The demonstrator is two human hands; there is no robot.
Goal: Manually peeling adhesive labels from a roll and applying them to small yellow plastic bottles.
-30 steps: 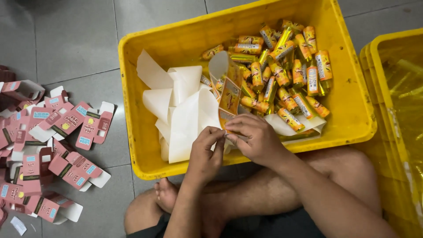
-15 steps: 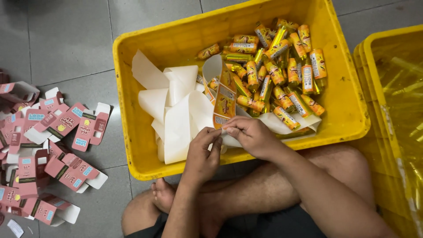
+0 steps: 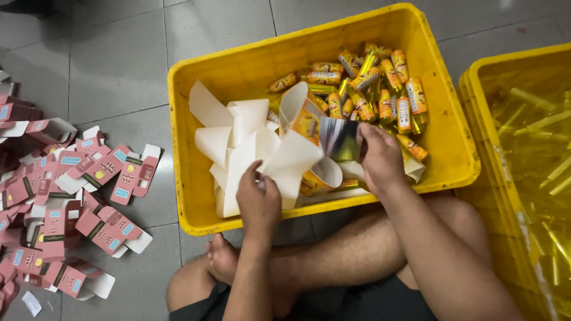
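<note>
I sit cross-legged on the floor behind a yellow crate (image 3: 238, 65). My left hand (image 3: 258, 199) pinches the edge of a white backing strip (image 3: 285, 160) that curls over the crate's near side. My right hand (image 3: 380, 157) holds a shiny, blurred sticker label (image 3: 340, 139) peeled off it, lifted above the crate. More white strips (image 3: 229, 122) lie piled in the crate's left half. Several small orange-and-yellow labelled tubes (image 3: 380, 89) fill its right half.
A heap of flat pink and white cartons (image 3: 71, 202) lies on the grey tiled floor at my left. A second yellow crate (image 3: 476, 101) with yellow tubes under clear film stands at the right. My bare legs (image 3: 333, 255) press against the near crate.
The hands, close together over the strip before, have drawn apart: the right hand moved right and up with the peeled label. The camera has shifted so the crate sits further right.
</note>
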